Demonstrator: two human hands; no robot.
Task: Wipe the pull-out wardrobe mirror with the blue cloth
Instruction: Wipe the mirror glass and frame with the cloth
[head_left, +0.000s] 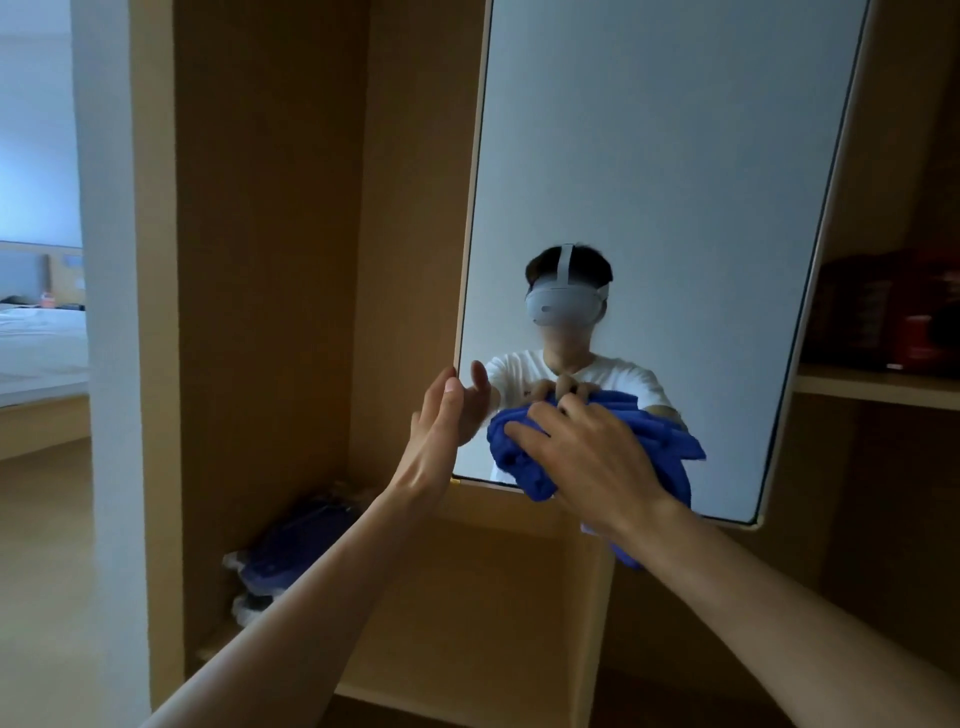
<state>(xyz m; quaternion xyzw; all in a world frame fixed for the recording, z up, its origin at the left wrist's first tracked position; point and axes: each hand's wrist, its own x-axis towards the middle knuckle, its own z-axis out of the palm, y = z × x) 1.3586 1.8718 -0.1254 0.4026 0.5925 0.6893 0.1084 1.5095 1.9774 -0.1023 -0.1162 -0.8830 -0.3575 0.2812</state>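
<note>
The tall pull-out mirror (649, 182) hangs tilted in front of the wooden wardrobe and reflects a person in a white shirt and headset. My right hand (587, 457) grips the bunched blue cloth (514, 457) and presses it against the lower part of the glass, near the bottom edge. A tail of the cloth hangs below my wrist. My left hand (434, 431) is upright with straight fingers, its fingertips resting on the mirror's left edge.
Left of the mirror is an open wardrobe compartment (270, 260), with a wrapped dark blue bundle (291, 556) on its floor. A shelf (878, 384) at right carries dark red items. A white wall edge (109, 312) and a bed (36, 348) lie far left.
</note>
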